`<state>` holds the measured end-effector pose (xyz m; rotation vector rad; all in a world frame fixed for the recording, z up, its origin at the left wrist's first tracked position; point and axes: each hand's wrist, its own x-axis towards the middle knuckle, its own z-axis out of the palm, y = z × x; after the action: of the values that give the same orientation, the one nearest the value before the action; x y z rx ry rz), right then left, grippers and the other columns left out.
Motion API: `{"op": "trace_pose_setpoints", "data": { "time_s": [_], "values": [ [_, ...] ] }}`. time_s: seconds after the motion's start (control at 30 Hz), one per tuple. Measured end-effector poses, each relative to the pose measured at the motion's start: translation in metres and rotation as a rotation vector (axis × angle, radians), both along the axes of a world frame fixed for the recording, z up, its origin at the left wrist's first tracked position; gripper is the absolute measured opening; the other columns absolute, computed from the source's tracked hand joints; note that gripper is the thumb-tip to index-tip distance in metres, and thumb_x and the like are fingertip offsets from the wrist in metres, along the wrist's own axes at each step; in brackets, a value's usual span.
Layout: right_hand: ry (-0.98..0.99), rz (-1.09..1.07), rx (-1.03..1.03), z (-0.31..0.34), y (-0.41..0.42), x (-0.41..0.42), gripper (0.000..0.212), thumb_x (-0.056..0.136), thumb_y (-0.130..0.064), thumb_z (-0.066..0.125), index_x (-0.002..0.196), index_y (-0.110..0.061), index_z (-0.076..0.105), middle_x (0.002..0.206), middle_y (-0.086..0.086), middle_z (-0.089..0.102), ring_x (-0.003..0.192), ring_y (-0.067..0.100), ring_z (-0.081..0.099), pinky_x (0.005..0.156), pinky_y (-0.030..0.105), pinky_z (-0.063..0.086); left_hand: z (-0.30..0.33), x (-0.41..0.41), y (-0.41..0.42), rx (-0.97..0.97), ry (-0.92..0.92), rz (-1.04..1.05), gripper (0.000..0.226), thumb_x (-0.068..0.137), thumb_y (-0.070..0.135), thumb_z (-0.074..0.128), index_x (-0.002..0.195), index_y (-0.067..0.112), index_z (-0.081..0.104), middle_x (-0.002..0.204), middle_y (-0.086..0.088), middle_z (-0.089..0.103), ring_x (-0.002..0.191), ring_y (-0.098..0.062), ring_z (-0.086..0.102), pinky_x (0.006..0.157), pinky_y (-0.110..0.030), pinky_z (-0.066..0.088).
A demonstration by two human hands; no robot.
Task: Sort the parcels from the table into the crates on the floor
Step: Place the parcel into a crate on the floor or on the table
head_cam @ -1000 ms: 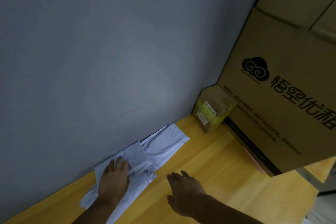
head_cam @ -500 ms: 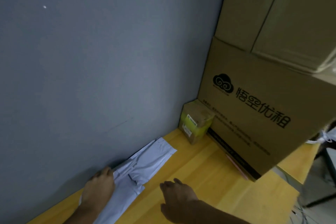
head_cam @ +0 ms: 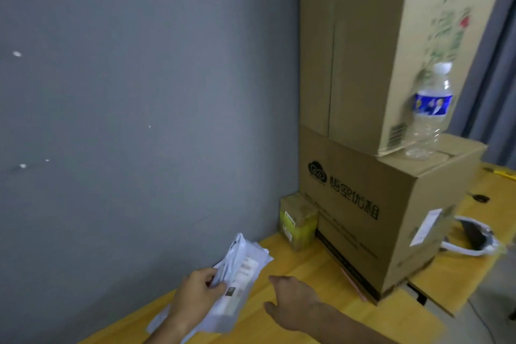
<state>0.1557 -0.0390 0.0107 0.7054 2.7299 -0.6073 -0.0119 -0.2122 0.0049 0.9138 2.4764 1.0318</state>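
Observation:
A white plastic mailer parcel (head_cam: 240, 271) with a printed label is tilted up off the yellow wooden table (head_cam: 307, 282), close to the grey wall. My left hand (head_cam: 195, 296) grips its near edge, fingers curled round the plastic. To its right my right hand (head_cam: 290, 304) hovers just above the tabletop, fingers relaxed and holding nothing. A small brown parcel (head_cam: 298, 220) with a yellow-green label stands in the corner between the wall and a big carton. No crates are in view.
A large brown carton (head_cam: 391, 215) with black print stands on the table, a taller carton (head_cam: 368, 45) stacked on it. A clear water bottle (head_cam: 430, 112) stands on the lower carton's top. A black-and-white bag (head_cam: 472, 237) lies at the right. The table's edge runs at lower right.
My left hand has closed round the white mailer and lifted its far end off the table, turning the label side up. The view has swung upward and to the right.

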Motion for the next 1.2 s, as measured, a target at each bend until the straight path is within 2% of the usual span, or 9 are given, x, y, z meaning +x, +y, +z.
{"op": "trace_pose_setpoints", "data": {
  "time_s": [0.07,0.17,0.33,0.43,0.5,0.7,0.83,1.03,1.2],
  "values": [
    [0.066,-0.051,0.003,0.007,-0.001,0.021,0.055,0.096,-0.052,0.051,0.137,-0.015,0.046,0.135,0.008,0.056,0.126,0.028,0.052,0.090,0.036,0.045,0.015,0.025,-0.003,0.106,-0.128,0.026,0.037,0.067,0.045,0.072,0.071,0.009,0.067,0.061,0.012,0.061,0.057,-0.004,0.048,0.063,-0.027,0.043],
    [0.209,-0.089,-0.061,0.017,-0.005,0.046,0.052,0.095,-0.055,0.050,0.128,-0.015,0.054,0.131,0.004,0.061,0.121,0.024,0.058,0.080,0.031,0.040,0.040,0.061,-0.009,0.208,-0.278,0.038,0.017,0.083,0.009,0.077,0.067,0.011,0.077,0.069,0.006,0.075,0.065,0.000,0.065,0.066,-0.020,0.051],
    [0.419,-0.156,-0.436,0.042,-0.020,0.072,0.035,0.099,-0.037,0.060,0.128,-0.018,0.061,0.129,-0.015,0.062,0.105,-0.003,0.061,0.081,0.006,0.046,0.055,0.093,-0.024,0.391,-0.521,0.062,0.013,0.088,0.006,0.071,0.081,0.007,0.082,0.089,-0.018,0.077,0.079,-0.026,0.073,0.073,-0.031,0.058],
    [0.467,-0.220,-0.592,0.048,-0.029,0.076,0.027,0.097,-0.030,0.065,0.122,-0.019,0.066,0.127,-0.007,0.069,0.110,0.003,0.066,0.097,0.024,0.054,0.059,0.104,-0.033,0.458,-0.595,0.069,0.015,0.088,0.013,0.072,0.091,0.001,0.079,0.096,-0.022,0.076,0.092,-0.036,0.072,0.085,-0.040,0.056],
    [0.513,-0.283,-0.662,0.054,-0.035,0.080,0.021,0.096,-0.026,0.068,0.116,-0.020,0.068,0.122,-0.005,0.072,0.110,0.010,0.068,0.100,0.034,0.055,0.061,0.107,-0.037,0.515,-0.642,0.067,0.015,0.091,0.009,0.068,0.094,-0.002,0.078,0.097,-0.022,0.076,0.090,-0.034,0.073,0.083,-0.038,0.056],
    [0.657,-0.458,-0.768,0.071,-0.058,0.083,0.023,0.093,-0.019,0.073,0.116,-0.013,0.070,0.111,-0.004,0.077,0.100,0.015,0.074,0.081,0.029,0.061,0.059,0.098,-0.054,0.555,-0.700,0.002,0.022,0.093,0.018,0.069,0.104,0.000,0.075,0.103,-0.018,0.076,0.101,-0.032,0.072,0.084,-0.037,0.057],
    [0.674,-0.507,-0.754,0.076,-0.083,0.074,0.021,0.093,-0.020,0.073,0.113,-0.015,0.070,0.109,-0.004,0.077,0.099,0.015,0.074,0.076,0.027,0.059,0.056,0.080,-0.072,0.533,-0.650,-0.087,0.048,0.062,0.027,0.088,0.103,0.005,0.077,0.103,-0.014,0.077,0.101,-0.031,0.072,0.095,-0.045,0.055],
    [0.686,-0.548,-0.786,0.074,-0.120,0.056,0.020,0.095,-0.022,0.071,0.114,-0.019,0.070,0.108,-0.006,0.077,0.100,0.015,0.073,0.078,0.029,0.061,0.055,0.056,-0.099,0.531,-0.600,-0.096,0.018,0.076,0.005,0.083,0.093,0.006,0.077,0.093,-0.014,0.078,0.078,-0.017,0.074,0.064,-0.022,0.055],
    [0.739,-0.645,-0.815,0.063,-0.139,0.061,0.023,0.094,-0.019,0.072,0.117,-0.017,0.071,0.107,-0.004,0.078,0.094,0.014,0.075,0.070,0.025,0.059,0.042,0.047,-0.100,0.526,-0.660,-0.158,0.033,0.058,0.025,0.086,0.089,0.013,0.083,0.098,-0.016,0.077,0.097,-0.032,0.073,0.091,-0.040,0.055]
  ]
}}
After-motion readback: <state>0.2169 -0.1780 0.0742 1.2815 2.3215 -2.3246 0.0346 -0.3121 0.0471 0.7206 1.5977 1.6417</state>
